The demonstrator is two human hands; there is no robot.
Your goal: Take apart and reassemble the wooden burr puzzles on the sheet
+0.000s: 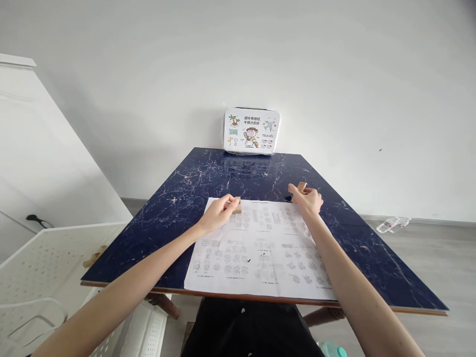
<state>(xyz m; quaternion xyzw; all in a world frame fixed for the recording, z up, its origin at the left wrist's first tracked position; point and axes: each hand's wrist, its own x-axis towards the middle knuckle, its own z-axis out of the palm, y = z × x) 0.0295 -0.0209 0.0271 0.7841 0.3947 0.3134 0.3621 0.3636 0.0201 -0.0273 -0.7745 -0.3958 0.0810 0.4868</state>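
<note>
A white instruction sheet (238,285) printed with several small diagrams lies on the dark blue marbled table (174,183). Over the sheet's far left part, my left hand (219,212) is closed on a notched wooden block (237,208). My right hand (308,201) is at the sheet's far right corner, its fingers wrapped round another wooden block (302,186). A small dark thing, too little to make out, shows beside the right fingers. The two blocks are apart from each other.
A white cartoon-printed case (252,131) stands at the table's far edge against the wall. At left are a white perforated bin (44,248) and a white cabinet (48,148). A clear plastic bottle (393,224) lies on the floor at right.
</note>
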